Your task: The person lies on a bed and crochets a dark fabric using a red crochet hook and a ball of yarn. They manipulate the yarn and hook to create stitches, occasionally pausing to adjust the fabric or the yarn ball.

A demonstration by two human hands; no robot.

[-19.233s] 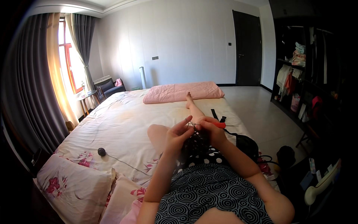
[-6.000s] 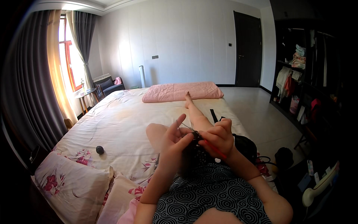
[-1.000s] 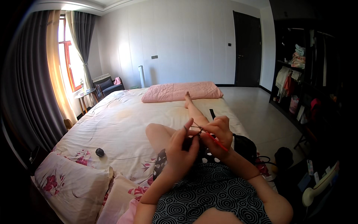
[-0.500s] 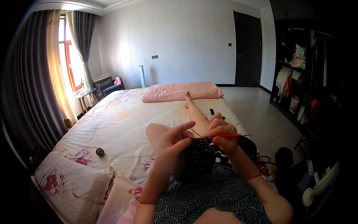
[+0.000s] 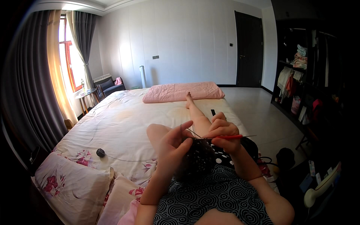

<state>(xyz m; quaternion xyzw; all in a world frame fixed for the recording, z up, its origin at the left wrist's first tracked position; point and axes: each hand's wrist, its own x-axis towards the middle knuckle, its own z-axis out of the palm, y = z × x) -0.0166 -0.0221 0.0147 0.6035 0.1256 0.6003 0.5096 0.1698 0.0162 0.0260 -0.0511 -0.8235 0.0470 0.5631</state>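
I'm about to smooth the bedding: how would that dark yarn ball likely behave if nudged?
The dark yarn ball would probably roll, being nearly round. It is likely light and slightly squashy, since it looks wound from yarn. A nudge might unwind it slightly, as a strand trails away across the floral bedsheet.

- Pale wall (image 5: 187, 48) with faint vertical seams, brightest toward the window (image 5: 75, 71).
- Daylight enters at left, through a reddish window frame (image 5: 68, 56) between dark grey curtains (image 5: 30, 75).
- Dark armchair (image 5: 113, 89) and small table (image 5: 86, 93) near the window.
- Wide bed (image 5: 112, 118) with pale, flower-printed bedding.
- Light, smooth floor (image 5: 255, 108) right of it.
- Dark door (image 5: 249, 48), shut.
- Black open wardrobe (image 5: 309, 56) at right, holding clothes (image 5: 286, 78).
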